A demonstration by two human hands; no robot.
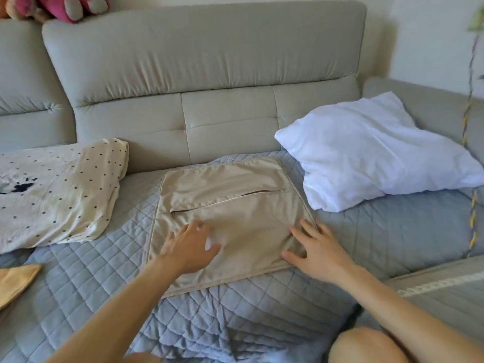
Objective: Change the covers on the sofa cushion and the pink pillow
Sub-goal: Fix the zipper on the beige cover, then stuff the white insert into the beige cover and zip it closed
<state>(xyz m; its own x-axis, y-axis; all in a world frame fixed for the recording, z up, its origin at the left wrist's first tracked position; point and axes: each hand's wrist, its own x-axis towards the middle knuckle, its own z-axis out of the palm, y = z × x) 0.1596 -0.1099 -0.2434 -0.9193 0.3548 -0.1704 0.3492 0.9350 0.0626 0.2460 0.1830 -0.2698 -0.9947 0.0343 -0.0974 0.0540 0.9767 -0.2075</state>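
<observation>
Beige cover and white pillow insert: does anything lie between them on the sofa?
Nothing visible does. The beige cover lies flat under both open hands, left hand and right hand; the white pillow insert rests just beyond its far right corner.

Beige cover (230, 226): smooth matt woven cloth. Sofa throw (104, 279): quilted grey-blue fabric. White pillow (372, 153): crinkled cloth. Sofa back (204, 74): smooth, leather-like.

Grey sofa (204, 61), quilted blue throw (86, 279), flat beige cover (230, 231), white insert (372, 150), polka-dot pillow (60, 195)
</observation>
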